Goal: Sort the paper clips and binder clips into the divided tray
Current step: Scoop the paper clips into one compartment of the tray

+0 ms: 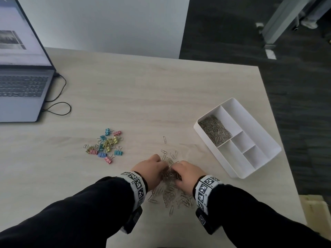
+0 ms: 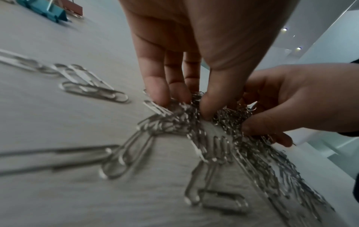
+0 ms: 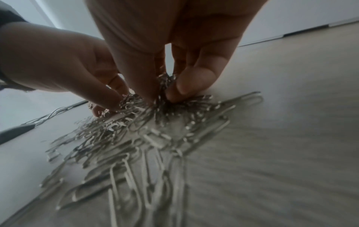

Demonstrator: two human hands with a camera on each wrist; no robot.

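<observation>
A heap of silver paper clips [image 1: 170, 192] lies on the desk near me. My left hand [image 1: 151, 169] and right hand [image 1: 186, 173] meet over its far end, fingers curled, each pinching a bunch of clips [image 2: 186, 110] [image 3: 165, 93]. The other hand appears in each wrist view. Coloured binder clips [image 1: 105, 145] lie in a loose cluster to the left. The white divided tray [image 1: 265, 138] stands at the right; its long compartment holds paper clips [image 1: 215, 130], the other compartments are bare.
An open laptop [image 1: 21, 83] with a looped black cable [image 1: 59, 104] sits at the far left. A few stray paper clips [image 1: 164, 139] lie beyond my hands. The desk's right edge [image 1: 279, 133] runs just past the tray, with dark floor beyond.
</observation>
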